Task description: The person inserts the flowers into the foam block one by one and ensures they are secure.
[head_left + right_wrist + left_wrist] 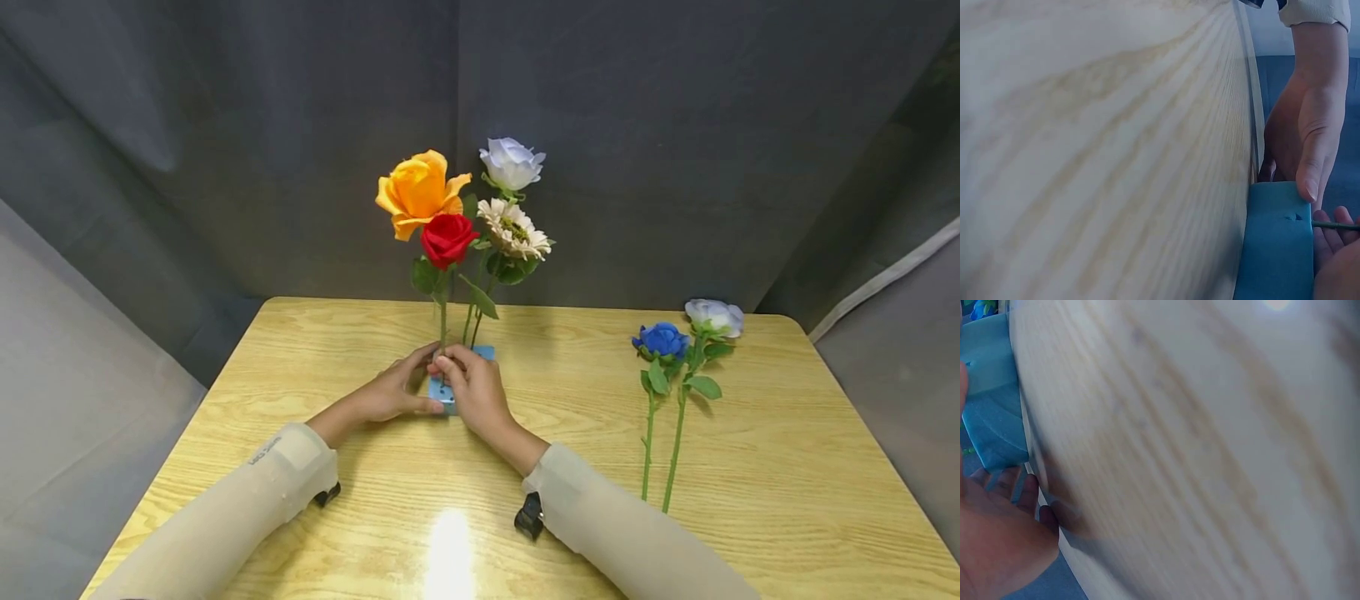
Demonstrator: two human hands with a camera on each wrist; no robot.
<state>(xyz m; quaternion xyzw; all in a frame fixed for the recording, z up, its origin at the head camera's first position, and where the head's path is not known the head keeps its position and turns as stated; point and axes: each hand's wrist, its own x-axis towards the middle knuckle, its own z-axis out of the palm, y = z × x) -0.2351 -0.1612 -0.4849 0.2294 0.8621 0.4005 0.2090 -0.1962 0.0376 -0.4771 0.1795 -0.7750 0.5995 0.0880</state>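
A light-blue foam block stands on the table with flowers upright in it. My left hand holds the block from the left, its thumb at the near end. In the right wrist view that thumb rests on the block's edge. My right hand pinches the lower stem of a red rose just above the block; the stem meets the block's holed face. Behind the red rose rise an orange rose, a pale white rose and a cream daisy-like flower.
On the right of the wooden table lie a blue rose and another pale white rose, stems toward the near edge. A dark grey curtain hangs behind the table.
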